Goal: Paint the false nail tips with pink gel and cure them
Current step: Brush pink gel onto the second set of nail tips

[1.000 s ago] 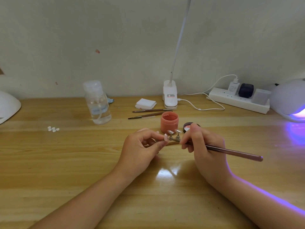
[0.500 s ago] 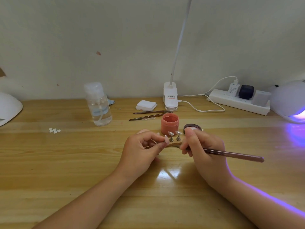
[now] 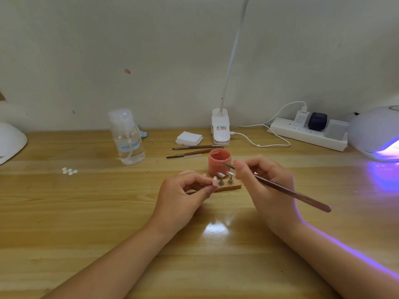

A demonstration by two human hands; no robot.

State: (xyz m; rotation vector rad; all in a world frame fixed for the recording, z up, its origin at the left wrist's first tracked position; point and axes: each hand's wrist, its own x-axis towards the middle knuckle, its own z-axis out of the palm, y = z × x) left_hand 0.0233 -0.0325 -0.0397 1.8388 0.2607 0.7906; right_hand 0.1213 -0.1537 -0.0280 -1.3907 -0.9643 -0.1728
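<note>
Two hands at work over three false nail tips, brush at the pink gel jar.

Left hand (image 3: 183, 195) pinches one nail tip (image 3: 214, 181); two more tips (image 3: 225, 174) sit on metal stands on a wooden block (image 3: 231, 187). Right hand (image 3: 265, 190) grips a nail brush (image 3: 291, 193), its bristles over the open pink gel jar (image 3: 219, 161). Behind lie two spare brushes (image 3: 194, 151), a pump bottle (image 3: 127, 138) and, far right, one lit curing lamp (image 3: 375, 132).

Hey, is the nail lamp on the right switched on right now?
On. The lamp glows violet from its opening and throws purple light across the table and along the right forearm.
</note>
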